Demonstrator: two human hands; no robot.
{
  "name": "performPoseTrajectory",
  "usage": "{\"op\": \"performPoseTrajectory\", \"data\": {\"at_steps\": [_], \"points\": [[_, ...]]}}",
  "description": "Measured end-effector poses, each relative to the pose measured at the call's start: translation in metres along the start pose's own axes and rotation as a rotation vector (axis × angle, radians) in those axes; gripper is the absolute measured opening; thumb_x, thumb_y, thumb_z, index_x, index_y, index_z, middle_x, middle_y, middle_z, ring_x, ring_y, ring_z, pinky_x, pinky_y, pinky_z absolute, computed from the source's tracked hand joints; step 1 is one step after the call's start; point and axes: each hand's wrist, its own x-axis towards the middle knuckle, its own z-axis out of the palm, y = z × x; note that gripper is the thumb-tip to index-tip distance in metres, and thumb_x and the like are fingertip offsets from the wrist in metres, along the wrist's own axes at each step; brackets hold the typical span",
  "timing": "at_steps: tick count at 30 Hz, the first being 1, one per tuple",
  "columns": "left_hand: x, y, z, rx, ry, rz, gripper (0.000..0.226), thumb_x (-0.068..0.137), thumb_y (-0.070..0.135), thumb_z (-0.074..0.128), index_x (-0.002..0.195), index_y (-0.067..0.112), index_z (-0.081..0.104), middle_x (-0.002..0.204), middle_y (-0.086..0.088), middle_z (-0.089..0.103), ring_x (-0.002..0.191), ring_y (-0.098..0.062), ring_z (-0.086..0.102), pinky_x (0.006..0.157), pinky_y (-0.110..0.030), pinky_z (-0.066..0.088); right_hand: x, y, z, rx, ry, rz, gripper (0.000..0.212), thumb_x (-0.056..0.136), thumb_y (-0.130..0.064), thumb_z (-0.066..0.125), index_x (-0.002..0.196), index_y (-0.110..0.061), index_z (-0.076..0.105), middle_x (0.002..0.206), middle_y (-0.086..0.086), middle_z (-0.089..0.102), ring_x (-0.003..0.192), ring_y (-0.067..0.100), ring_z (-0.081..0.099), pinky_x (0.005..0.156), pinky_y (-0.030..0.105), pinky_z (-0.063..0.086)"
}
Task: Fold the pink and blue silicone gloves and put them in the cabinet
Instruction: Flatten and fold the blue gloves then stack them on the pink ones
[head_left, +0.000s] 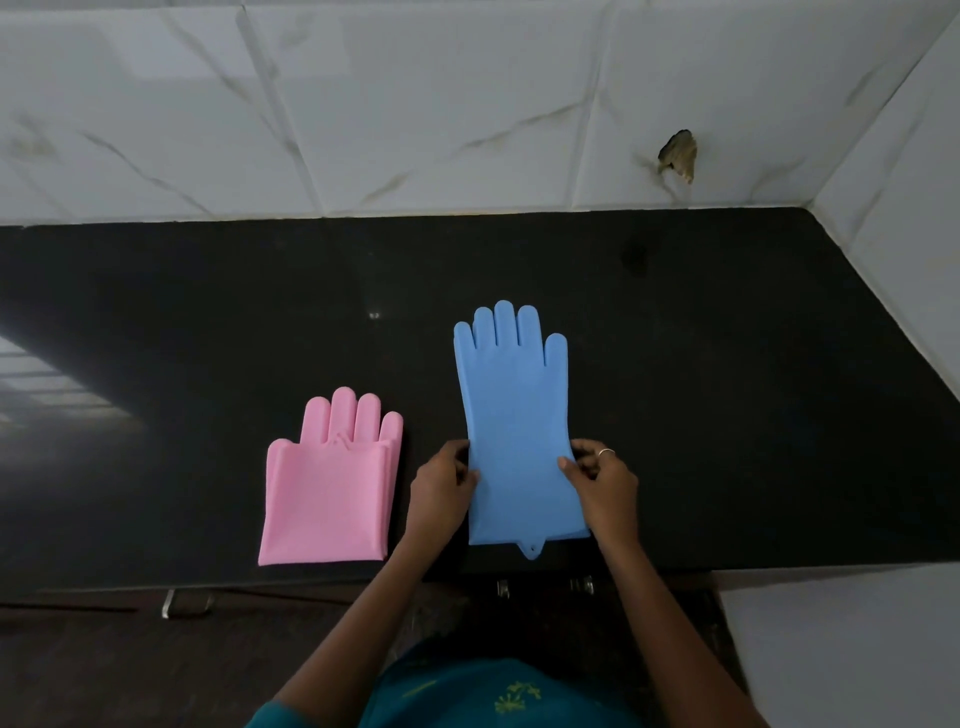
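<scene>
A person's left hand (441, 491) and right hand (602, 480) pinch opposite edges of a blue silicone glove (514, 415) lying flat on a black table (727, 364), fingers clamped on its cuff sides. A folded pink silicone glove (327, 488) lies just left of it, apart from both hands.

1. We cannot see the left hand's (441, 486) fingertips; they tuck under the blue glove's (514, 426) edge at its 9 o'clock side.
2. The right hand (602, 480) covers the glove's 3 o'clock edge.
3. The pink glove's (330, 483) folded cuff hides its palm.
4. The counter (727, 364) runs off frame at 9 o'clock.
5. Handles (187, 603) at 6 o'clock are too dim to make out.
</scene>
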Motion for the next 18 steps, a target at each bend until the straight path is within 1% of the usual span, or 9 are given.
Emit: {"op": "performPoseTrajectory", "data": {"at_steps": [2,4,5,7,8,10,13,16,18], "points": [[-0.004,0.001,0.004,0.037,0.038,0.016,0.039,0.089,0.012,0.053,0.127,0.012,0.045,0.100,-0.005,0.062,0.092,-0.016,0.058,0.078,-0.028,0.045,-0.001,-0.001,0.002,-0.042,0.025,0.001,0.031,0.084,-0.012,0.062,0.114,-0.004,0.058,0.078,0.003,0.057,0.072,0.013,0.055,0.063,0.019,0.043],[-0.008,0.004,0.008,0.099,0.086,0.039,0.036,0.089,0.011,0.051,0.124,0.011,0.044,0.115,-0.010,0.059,0.108,-0.025,0.054,0.087,-0.036,0.044,-0.003,-0.004,0.004,-0.141,0.041,-0.019,0.036,0.084,-0.012,0.063,0.118,-0.005,0.055,0.083,0.007,0.058,0.077,0.017,0.057,0.071,0.027,0.046],[-0.009,0.005,0.010,0.152,0.103,0.050,0.037,0.089,0.011,0.050,0.126,0.011,0.042,0.122,-0.011,0.055,0.114,-0.028,0.049,0.091,-0.037,0.043,-0.004,-0.005,0.004,-0.212,0.041,-0.030,0.041,0.083,-0.014,0.063,0.122,-0.006,0.052,0.095,0.010,0.058,0.085,0.020,0.058,0.077,0.029,0.048],[-0.012,0.006,0.011,0.282,0.100,0.062,0.045,0.090,0.013,0.049,0.132,0.013,0.034,0.130,-0.014,0.044,0.122,-0.031,0.040,0.093,-0.040,0.043,-0.006,-0.008,0.003,-0.380,0.006,-0.043,0.054,0.083,-0.016,0.064,0.131,-0.009,0.040,0.121,0.014,0.048,0.103,0.026,0.055,0.088,0.034,0.046],[-0.014,0.006,0.010,0.331,0.084,0.059,0.049,0.090,0.015,0.049,0.135,0.014,0.029,0.132,-0.015,0.040,0.123,-0.032,0.039,0.093,-0.041,0.044,-0.007,-0.009,0.000,-0.455,-0.028,-0.049,0.060,0.083,-0.017,0.064,0.134,-0.011,0.035,0.126,0.015,0.044,0.106,0.027,0.054,0.089,0.035,0.046],[-0.015,0.005,0.007,0.370,0.046,0.047,0.053,0.090,0.017,0.049,0.137,0.016,0.026,0.130,-0.017,0.041,0.119,-0.033,0.045,0.090,-0.039,0.046,-0.009,-0.011,-0.004,-0.543,-0.113,-0.063,0.065,0.083,-0.017,0.064,0.138,-0.018,0.028,0.126,0.015,0.041,0.102,0.028,0.056,0.085,0.035,0.048],[-0.018,0.006,0.005,0.315,-0.048,0.043,0.059,0.089,0.016,0.051,0.139,0.020,0.022,0.126,-0.018,0.043,0.107,-0.034,0.055,0.084,-0.038,0.048,-0.008,-0.011,-0.009,-0.539,-0.253,-0.091,0.062,0.085,-0.014,0.060,0.137,-0.029,0.028,0.120,0.015,0.043,0.092,0.025,0.056,0.077,0.034,0.051],[-0.018,0.003,0.001,0.184,-0.120,0.042,0.066,0.087,0.016,0.055,0.140,0.029,0.019,0.127,-0.015,0.042,0.107,-0.031,0.055,0.088,-0.039,0.048,-0.004,-0.010,-0.013,-0.297,-0.372,-0.027,0.058,0.084,-0.006,0.058,0.131,-0.032,0.036,0.108,0.010,0.051,0.091,0.021,0.057,0.059,0.029,0.056],[-0.016,-0.002,-0.002,0.048,-0.138,0.040,0.066,0.085,0.015,0.059,0.138,0.032,0.024,0.124,-0.014,0.046,0.107,-0.027,0.055,0.090,-0.038,0.048,-0.001,-0.008,-0.016,-0.168,-0.378,-0.009,0.048,0.084,-0.004,0.057,0.123,-0.029,0.045,0.098,0.005,0.055,0.089,0.020,0.058,0.055,0.025,0.052]]}}
